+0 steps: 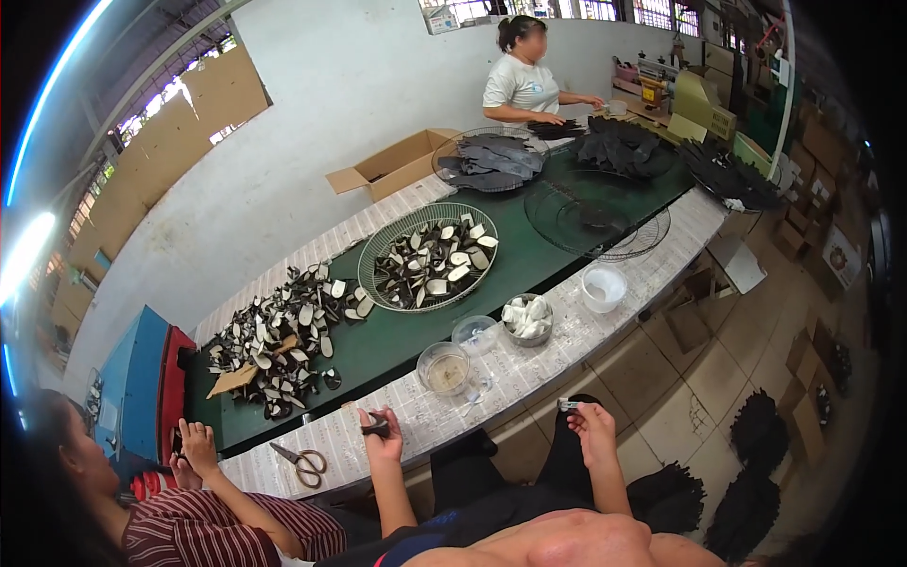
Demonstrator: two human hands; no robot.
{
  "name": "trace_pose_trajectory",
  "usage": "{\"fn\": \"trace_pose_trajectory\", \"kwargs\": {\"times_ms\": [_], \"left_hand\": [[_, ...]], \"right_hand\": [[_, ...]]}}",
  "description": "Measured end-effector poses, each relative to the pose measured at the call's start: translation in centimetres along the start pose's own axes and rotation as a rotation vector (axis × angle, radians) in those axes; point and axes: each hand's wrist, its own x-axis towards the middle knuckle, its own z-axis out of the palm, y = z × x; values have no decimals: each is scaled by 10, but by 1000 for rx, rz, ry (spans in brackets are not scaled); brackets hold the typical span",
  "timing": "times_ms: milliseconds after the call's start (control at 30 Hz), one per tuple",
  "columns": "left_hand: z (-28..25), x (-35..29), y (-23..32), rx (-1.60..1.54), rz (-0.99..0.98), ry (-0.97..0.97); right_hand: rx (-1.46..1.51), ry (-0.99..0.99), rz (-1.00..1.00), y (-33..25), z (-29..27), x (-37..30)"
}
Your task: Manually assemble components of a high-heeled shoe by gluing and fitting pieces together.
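Note:
My left hand (385,448) is closed around a small dark piece (376,427), held just off the near edge of the bench. Its exact kind is too small to make out. Further right, over my lap, my right hand (593,435) pinches a small whitish-grey object (570,405) between thumb and fingers. Beyond my left hand, a heap of small black pieces with pale oval faces (293,331) lies on the green conveyor belt (345,352). Similar pieces fill a round wire-mesh basket (365,274) beside the heap.
Scissors (307,467) lie on the near ledge, left of a tub (444,370) and a tin of white wads (527,319). A white bowl (603,288) stands further right. One co-worker (179,529) sits at my left; another (522,90) stands beyond the belt near dark sheets (496,163).

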Motion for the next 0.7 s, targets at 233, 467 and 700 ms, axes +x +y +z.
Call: {"fn": "trace_pose_trajectory", "kwargs": {"times_ms": [233, 467, 700], "left_hand": [[30, -78, -28, 213, -511, -44], [-12, -86, -50, 223, -517, -21], [-16, -97, -76, 302, -519, -105]], "right_hand": [[25, 29, -53, 1, -7, 8], [86, -48, -13, 1, -9, 25], [130, -178, 81, 4, -22, 26]]}}
